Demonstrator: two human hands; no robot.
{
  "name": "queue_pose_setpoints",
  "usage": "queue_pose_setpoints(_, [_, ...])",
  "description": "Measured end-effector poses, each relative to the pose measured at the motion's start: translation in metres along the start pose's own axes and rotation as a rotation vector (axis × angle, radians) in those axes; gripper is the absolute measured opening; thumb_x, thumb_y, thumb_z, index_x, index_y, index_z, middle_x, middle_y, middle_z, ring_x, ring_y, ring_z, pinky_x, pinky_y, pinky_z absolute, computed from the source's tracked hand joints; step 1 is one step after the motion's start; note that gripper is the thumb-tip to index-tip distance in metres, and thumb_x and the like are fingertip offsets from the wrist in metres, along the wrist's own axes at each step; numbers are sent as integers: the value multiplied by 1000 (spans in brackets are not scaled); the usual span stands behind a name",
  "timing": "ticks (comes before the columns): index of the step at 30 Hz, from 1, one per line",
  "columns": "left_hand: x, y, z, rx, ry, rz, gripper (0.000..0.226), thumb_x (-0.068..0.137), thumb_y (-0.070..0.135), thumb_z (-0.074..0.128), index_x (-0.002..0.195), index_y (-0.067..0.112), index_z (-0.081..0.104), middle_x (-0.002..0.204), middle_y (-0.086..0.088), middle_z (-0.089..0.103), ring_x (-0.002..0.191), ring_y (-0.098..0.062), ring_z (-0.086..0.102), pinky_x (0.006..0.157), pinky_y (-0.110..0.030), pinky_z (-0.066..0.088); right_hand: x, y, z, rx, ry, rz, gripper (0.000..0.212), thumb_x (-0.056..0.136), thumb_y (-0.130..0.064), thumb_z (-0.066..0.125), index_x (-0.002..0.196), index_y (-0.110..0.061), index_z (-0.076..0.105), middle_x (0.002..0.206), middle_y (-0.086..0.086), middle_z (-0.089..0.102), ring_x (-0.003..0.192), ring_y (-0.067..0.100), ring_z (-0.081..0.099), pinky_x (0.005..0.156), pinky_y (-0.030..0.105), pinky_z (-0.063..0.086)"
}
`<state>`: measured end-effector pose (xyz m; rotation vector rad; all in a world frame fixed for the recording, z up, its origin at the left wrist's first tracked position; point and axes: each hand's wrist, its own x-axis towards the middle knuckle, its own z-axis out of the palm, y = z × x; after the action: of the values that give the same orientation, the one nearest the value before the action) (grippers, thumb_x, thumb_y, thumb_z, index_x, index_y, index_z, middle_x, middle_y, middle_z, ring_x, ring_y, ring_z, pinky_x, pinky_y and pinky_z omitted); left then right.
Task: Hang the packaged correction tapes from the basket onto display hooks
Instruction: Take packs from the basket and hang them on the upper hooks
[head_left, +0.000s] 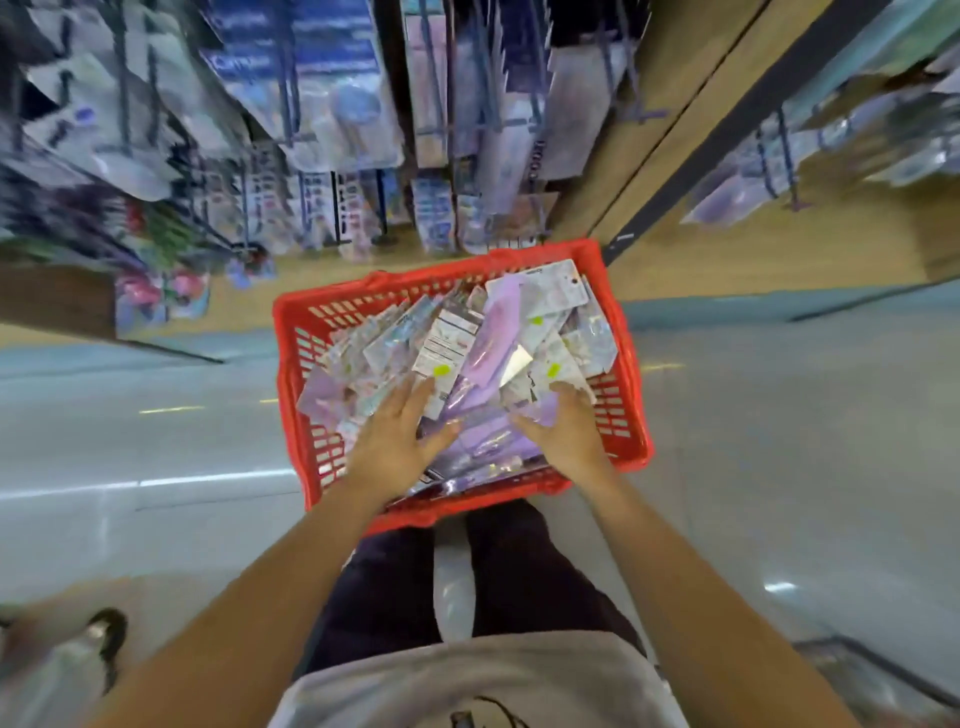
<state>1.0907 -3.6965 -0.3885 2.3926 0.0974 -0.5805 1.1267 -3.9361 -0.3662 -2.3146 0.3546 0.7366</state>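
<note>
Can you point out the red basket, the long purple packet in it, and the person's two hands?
Red basket (291, 332): head view, left wall.
Long purple packet (493, 338): head view, its middle.
Left hand (395, 434): head view, back of hand.
Right hand (563, 431): head view, back of hand.

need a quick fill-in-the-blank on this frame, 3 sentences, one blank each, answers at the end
1. The packaged correction tapes lie piled in a plastic mesh basket whose colour is ____.
2. The number of hands reaching into the basket, counting the left hand and the right hand, is ____.
3. The basket stands on the pale glossy ____, below the display hooks.

Missing words: red; two; floor
</note>
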Motion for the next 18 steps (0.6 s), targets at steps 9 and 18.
queue_pose_setpoints(9, [5,-3,8,2,-88,-78,76,97,68,50,162,38,24,173,1,15,157,-24,21,125,-48,27,16,15,15,-25,124,72,74,82,-28,84,140,0,48,133,20,46,121,34,49,101,37,42])
queue_pose_setpoints(18, [3,3,2,-28,-141,-153,89,85,86,45,160,42,30,173,-2,17,158,-27,17,125,-56,24,3,9,-30,595,-78,214,25,83,-9,81,105,-11,70,95,-1,70,90,16,68,82,32,54])
